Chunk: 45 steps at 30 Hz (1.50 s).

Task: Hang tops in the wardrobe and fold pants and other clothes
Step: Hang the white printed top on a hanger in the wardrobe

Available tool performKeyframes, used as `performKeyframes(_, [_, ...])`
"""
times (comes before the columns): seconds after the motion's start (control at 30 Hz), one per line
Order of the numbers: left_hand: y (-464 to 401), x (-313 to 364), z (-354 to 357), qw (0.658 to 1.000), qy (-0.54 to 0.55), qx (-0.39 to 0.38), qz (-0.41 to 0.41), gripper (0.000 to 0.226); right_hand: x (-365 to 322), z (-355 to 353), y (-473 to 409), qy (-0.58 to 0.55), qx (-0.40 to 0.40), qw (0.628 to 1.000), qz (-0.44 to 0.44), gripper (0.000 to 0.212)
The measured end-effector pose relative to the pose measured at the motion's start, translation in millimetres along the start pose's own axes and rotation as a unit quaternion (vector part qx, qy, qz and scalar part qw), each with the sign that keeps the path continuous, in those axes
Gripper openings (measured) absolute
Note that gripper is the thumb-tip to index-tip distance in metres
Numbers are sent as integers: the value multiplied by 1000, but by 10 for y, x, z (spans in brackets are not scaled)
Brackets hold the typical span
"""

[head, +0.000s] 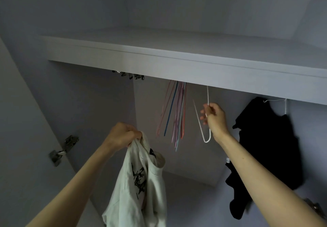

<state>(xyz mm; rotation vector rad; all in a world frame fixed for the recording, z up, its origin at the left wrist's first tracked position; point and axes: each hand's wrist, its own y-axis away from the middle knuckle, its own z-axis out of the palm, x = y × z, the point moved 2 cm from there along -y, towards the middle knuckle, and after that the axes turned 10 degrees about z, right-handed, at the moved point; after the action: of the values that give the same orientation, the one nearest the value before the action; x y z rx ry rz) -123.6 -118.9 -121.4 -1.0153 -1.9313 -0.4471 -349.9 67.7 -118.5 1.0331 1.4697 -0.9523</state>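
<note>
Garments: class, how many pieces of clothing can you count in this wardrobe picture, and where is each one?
2. A white printed top hangs bunched from the left hand; a black top hangs on a white hanger at the right. The shelf may hide others.

Under the shelf (177, 62), open room lies at nine o'clock of the coloured hangers (175, 113), back to the wardrobe's left wall. At three o'clock of that bunch the white hanger (203, 126) takes the narrow gap. Past it, at three o'clock, the black top (269, 147) fills the right end, with bare back wall between.
</note>
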Motion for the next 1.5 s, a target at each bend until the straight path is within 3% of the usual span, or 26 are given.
performKeyframes(0.1, [-1,-25,26,1000,0,-8,-2,14,256,-68,42,15,26,998,55,23])
performKeyframes(0.33, [0,-80,100,1000,5,-29,-3,21,213,-288,42,59,120,991,-19,19])
performKeyframes(0.47, [-34,-54,150,999,11,-39,-2,26,199,-316,195,3,100,995,-26,5])
performKeyframes(0.63, [-35,-46,217,998,17,-55,-4,26,362,-300,426,30,18,999,37,19])
performKeyframes(0.77, [-26,-98,270,998,21,-67,-7,21,519,-328,765,28,20,999,-2,16])
performKeyframes(0.9, [-21,-172,313,996,23,-78,-23,29,622,-394,981,-43,5,998,-33,18])
performKeyframes(1.0, [-30,-161,346,996,14,-84,-18,27,626,-378,879,-86,-56,994,45,21])
performKeyframes(1.1, [-25,-148,393,995,7,-93,-14,31,776,-264,805,7,-113,981,156,19])
performKeyframes(1.27, [5,-222,367,995,5,-94,-24,27,1196,-321,842,-113,-39,946,301,41])
performKeyframes(1.4, [23,-303,344,998,-51,-48,-7,29,1341,-421,828,-154,-24,914,375,25])
performKeyframes(1.5, [86,-397,407,996,-84,-31,-4,31,1435,-511,856,-209,4,897,390,29])
